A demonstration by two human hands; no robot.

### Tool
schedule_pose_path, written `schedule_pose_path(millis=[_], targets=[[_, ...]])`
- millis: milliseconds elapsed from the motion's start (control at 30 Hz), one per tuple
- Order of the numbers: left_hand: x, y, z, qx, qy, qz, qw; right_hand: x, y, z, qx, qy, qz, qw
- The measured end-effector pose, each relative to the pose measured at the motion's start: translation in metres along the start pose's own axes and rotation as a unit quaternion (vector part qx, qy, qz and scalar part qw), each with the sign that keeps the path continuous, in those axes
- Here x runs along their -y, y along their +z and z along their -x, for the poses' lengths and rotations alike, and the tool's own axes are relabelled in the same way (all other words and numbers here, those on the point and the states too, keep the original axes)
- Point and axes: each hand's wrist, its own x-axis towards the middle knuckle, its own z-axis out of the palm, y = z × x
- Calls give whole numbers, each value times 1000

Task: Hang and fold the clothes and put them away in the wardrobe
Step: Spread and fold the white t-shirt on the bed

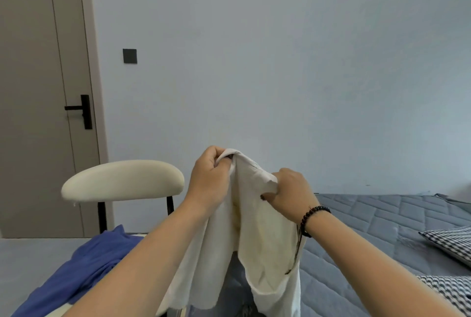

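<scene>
A white garment (pixel 254 235) is held up in front of the body by both hands, above the near edge of a bed (pixel 369 230). The left hand (pixel 209 176) is closed on the topmost fold of the cloth, its fingers curled over the edge and pinching it at the highest point. The right hand (pixel 290 192) is set slightly lower and to the right, its fingers curled round a bunched corner of the same garment. The two grips are close together, with a short ridge of cloth stretched between them — from there the rest of the fabric hangs down in two loose panels, open at the middle, between the forearms. Faint yellowish marks are seen on the inner face of the cloth. A dark beaded bracelet (pixel 312 217) is worn on the right wrist, and a thin dark cord is seen hanging from it against the garment.

To the left, a blue garment (pixel 84 263) is draped over the seat of a chair (pixel 122 181), whose cream padded backrest is carried on dark legs. The bed is covered with a grey quilted spread, and two black-and-white checked pillows (pixel 448 242) are laid at its right edge. Behind everything a pale blue wall (pixel 280 49) is seen, with a small dark switch plate (pixel 130 56) on it, and a beige door (pixel 38 87) with a black handle (pixel 81 110) stands shut at the far left.
</scene>
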Motion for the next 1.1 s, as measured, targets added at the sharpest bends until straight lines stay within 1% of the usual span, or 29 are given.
schedule_pose_path(millis=[67, 133, 167, 233, 267, 333, 400, 467, 533, 600, 700, 767, 833, 967, 1100], targets=[[-1, -5, -1, -24, -6, 17, 1000, -15, 10, -1, -32, 37, 17, 999], [0, -20, -6, -89, -17, 29, 995, -33, 14, -1, -21, 95, 16, 995], [0, -31, -10, -133, -25, 33, 990, -45, 15, -1, -7, 130, 3, 991], [1, -58, -19, -197, -44, 30, 979, -71, 11, 0, 13, 216, -72, 974], [2, -69, -22, -208, -46, 17, 977, -83, 6, -1, 17, 255, -113, 960], [5, -83, -26, -203, -31, -36, 978, -100, -6, -7, 11, 297, -157, 942], [7, -88, -29, -197, -13, -88, 976, -102, -23, -19, 2, 313, -167, 935], [10, -90, -34, -202, -6, -109, 973, -96, -42, -30, -9, 316, -185, 930], [14, -92, -42, -207, -9, -116, 972, -84, -62, -41, -14, 322, -243, 915], [15, -93, -48, -204, -12, -126, 971, -70, -84, -52, -19, 326, -325, 888], [8, -90, -56, -196, -16, -126, 972, -49, -110, -66, -49, 298, -417, 857], [-3, -86, -61, -196, -29, -114, 974, -41, -124, -76, -94, 264, -443, 852], [-16, -82, -66, -203, -36, -81, 975, -37, -140, -82, -144, 224, -427, 864], [-49, -78, -74, -215, -35, -49, 975, -32, -176, -79, -236, 141, -311, 910], [-90, -81, -80, -235, -3, -56, 970, -31, -210, -67, -279, 7, -225, 933]])
